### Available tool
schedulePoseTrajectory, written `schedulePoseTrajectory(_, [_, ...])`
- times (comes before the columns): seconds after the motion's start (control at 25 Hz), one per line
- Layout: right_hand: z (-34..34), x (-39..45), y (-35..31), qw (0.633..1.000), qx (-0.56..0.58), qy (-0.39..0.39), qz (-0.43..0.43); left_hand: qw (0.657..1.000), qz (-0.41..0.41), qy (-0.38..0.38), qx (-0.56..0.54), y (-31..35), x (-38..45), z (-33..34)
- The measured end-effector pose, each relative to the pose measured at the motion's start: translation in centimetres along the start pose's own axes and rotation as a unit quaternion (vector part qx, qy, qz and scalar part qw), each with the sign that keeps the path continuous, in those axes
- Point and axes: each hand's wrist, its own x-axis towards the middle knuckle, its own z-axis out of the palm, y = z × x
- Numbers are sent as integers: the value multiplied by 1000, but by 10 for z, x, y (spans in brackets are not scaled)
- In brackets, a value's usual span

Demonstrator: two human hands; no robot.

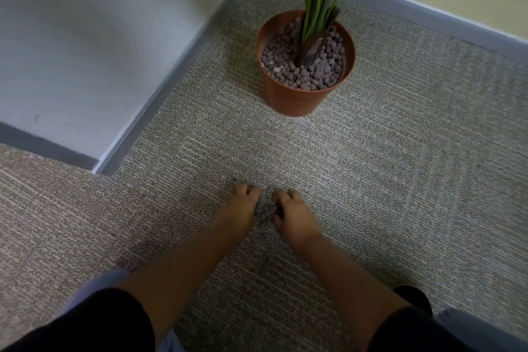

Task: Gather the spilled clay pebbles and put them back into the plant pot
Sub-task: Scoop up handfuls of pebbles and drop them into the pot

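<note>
A small heap of brown-grey clay pebbles (265,212) lies on the carpet between my two hands. My left hand (241,208) cups the heap from the left with curled fingers. From the right, my right hand (294,213) closes in on it, fingers curled too. Both hands rest on the carpet and touch the pebbles. Farther ahead stands the terracotta plant pot (297,97), upright, filled with more pebbles (305,66) around green stems (317,3).
Grey patterned carpet (371,180) covers the floor. A white wall corner with a grey skirting board (160,106) juts in at the left. Another skirting board (428,23) runs behind the pot. My knees show at the bottom corners.
</note>
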Motion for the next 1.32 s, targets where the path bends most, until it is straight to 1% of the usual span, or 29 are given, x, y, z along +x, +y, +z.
schedulePoseTrajectory(0.16, [-1,1,-1,1000,-13,-7,-10,999,47,-23,9,0,4,-5])
schedulePoseTrajectory(0.28, [-1,2,-2,1000,-17,-15,-10,999,35,-17,28,-3,5,-4])
schedulePoseTrajectory(0.48, [-6,6,2,999,42,-10,-8,999,24,-6,46,0,3,-2])
schedulePoseTrajectory(0.64, [-10,9,8,992,118,29,36,997,43,-30,63,6,1,-2])
schedulePoseTrajectory(0.76, [-13,15,8,964,240,43,110,996,35,-10,76,10,-1,3])
schedulePoseTrajectory(0.84, [-14,20,8,935,322,29,147,997,33,-3,73,11,-2,5])
schedulePoseTrajectory(0.96, [-19,23,11,884,429,6,184,998,19,-15,63,7,-2,6])
schedulePoseTrajectory(1.04, [-22,23,13,860,468,4,204,998,19,-13,53,5,-3,7])
schedulePoseTrajectory(1.12, [-24,24,17,845,487,8,220,999,30,-2,31,3,-5,6])
schedulePoseTrajectory(1.32, [-30,27,17,837,496,10,231,999,42,21,-11,-13,-11,10])
